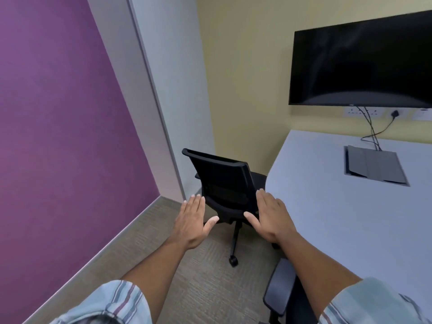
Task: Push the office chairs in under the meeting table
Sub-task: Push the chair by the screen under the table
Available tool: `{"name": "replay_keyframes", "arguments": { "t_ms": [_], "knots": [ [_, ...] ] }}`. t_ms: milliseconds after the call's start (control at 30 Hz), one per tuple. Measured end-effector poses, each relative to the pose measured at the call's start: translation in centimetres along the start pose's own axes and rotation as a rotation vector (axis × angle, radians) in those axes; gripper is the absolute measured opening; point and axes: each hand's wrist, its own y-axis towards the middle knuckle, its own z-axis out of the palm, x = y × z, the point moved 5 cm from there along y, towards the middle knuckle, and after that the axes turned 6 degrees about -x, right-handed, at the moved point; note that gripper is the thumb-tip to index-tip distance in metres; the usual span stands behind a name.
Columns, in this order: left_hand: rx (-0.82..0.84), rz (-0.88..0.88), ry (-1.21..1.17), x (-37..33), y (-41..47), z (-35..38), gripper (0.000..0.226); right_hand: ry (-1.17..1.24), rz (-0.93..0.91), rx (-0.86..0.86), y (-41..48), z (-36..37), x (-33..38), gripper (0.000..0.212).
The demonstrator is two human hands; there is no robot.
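Both hands are held out flat, palms down, with nothing in them. The left hand [192, 222] has its fingers [195, 203] together and the thumb spread; the right hand [272, 217] is the same, its fingers [265, 199] straight and close together.

Just beyond the fingers of both hands stands one black chair [224, 185], its backrest toward the person and its seat turned toward the table [350, 206]. Whether the fingers touch the backrest cannot be told. Its seat front lies at the table's rounded corner, and its wheeled base stands out on the carpet [205, 288], below the right hand's thumb.

A second chair shows only as one grey armrest [281, 286] under the right forearm, beside the table's edge.

Past the right fingers, the table carries one grey cable hatch [376, 164] with cables rising to wall sockets [363, 111]. One dark screen [360, 64] hangs above. Left of the left fingers runs one purple wall [58, 113].
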Motion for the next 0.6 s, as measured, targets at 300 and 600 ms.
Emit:
{"name": "replay_keyframes", "arguments": {
  "t_ms": [300,600],
  "knots": [
    [0.028,0.006,0.000,8.7,8.4,1.9,0.128,-0.021,0.018,0.013,9.3,4.4,1.8,0.101],
    [-0.015,0.034,-0.043,19.4,20.9,1.1,0.129,-0.078,0.144,-0.083,22.7,4.4,6.1,0.100]
  ]
}}
